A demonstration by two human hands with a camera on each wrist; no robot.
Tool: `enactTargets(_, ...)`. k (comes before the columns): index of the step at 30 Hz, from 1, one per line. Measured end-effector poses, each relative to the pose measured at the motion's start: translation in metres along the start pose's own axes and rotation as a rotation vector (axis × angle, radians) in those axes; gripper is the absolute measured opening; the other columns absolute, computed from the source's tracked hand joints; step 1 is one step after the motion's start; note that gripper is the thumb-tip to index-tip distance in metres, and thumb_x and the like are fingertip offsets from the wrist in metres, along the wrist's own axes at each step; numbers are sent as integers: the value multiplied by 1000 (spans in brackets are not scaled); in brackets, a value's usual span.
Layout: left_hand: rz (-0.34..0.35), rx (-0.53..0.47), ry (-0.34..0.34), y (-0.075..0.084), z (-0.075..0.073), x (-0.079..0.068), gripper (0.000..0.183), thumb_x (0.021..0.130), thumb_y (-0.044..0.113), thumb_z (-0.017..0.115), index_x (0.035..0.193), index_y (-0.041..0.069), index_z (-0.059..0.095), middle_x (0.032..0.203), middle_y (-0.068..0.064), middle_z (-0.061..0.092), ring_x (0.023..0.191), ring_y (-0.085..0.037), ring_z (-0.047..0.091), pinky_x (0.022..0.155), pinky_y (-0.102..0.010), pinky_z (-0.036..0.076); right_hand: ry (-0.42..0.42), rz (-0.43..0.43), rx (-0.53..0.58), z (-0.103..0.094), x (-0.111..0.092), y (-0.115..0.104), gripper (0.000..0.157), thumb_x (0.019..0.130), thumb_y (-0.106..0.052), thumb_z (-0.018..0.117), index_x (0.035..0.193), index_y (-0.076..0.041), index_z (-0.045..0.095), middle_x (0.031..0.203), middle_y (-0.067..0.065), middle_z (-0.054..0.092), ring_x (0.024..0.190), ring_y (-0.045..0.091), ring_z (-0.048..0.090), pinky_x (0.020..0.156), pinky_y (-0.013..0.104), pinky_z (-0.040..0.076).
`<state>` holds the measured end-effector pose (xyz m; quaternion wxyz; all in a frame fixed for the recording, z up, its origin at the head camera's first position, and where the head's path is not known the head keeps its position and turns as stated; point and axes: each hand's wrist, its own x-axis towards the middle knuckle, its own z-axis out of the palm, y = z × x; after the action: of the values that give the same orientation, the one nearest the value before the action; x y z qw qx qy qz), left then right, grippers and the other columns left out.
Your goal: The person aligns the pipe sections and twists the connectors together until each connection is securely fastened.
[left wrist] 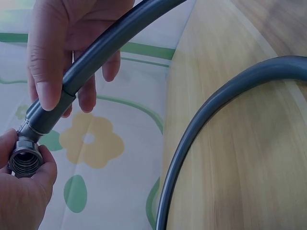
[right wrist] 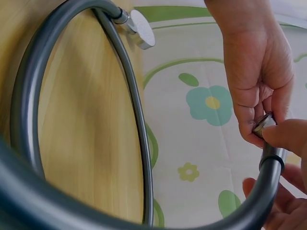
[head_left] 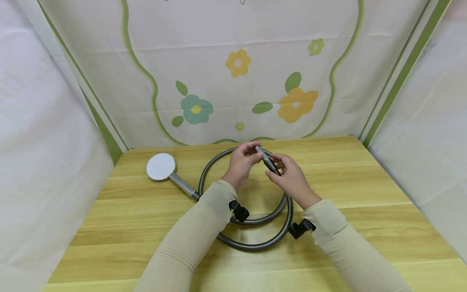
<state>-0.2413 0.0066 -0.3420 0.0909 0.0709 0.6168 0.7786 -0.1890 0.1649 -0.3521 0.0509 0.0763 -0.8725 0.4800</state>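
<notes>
A dark grey shower hose (head_left: pixel 255 246) lies looped on the table, one end lifted between the hands. At that end my left hand (head_left: pixel 240 164) pinches the metal nut (left wrist: pixel 21 165), whose inner thread faces the camera in the left wrist view. My right hand (head_left: pixel 293 180) holds the hose just behind, at the dark sleeve (left wrist: pixel 48 112), with the thumb on one side and fingers on the other. The other hose end joins a handheld shower head (head_left: pixel 161 166), lying on the left with its white spray face up. Fingers partly hide the nut in the head view.
The wooden table (head_left: pixel 346 251) has a back edge against a white cloth (head_left: pixel 219 73) printed with flowers. White cloth sides stand left and right. The loops of hose lie below and around both forearms.
</notes>
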Motion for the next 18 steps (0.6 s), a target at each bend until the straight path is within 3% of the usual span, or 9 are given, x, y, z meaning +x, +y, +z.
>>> enactTargets(5,-5,-10,-1,-1,0,0,36,92,-2,63,128,4,61,123,-10,60,96,-15,58,79,-25,51,31,-26,-51,1,-3,0,53,87,-15,73,133,1,50,126,18,51,107,32,56,90,49,47)
enactTargets(11,-3,-12,-1,-2,-1,1,37,92,-2,62,128,4,61,123,-11,60,97,-15,58,81,-26,52,69,-51,-130,4,-7,-1,50,86,-14,73,129,1,53,117,17,54,100,30,54,85,45,47)
enactTargets(18,1,-13,3,-2,0,0,37,91,-2,63,128,4,61,123,-11,60,97,-16,59,81,-27,52,106,-65,-127,7,-11,-2,45,87,-11,72,126,1,54,116,16,54,98,29,54,83,43,47)
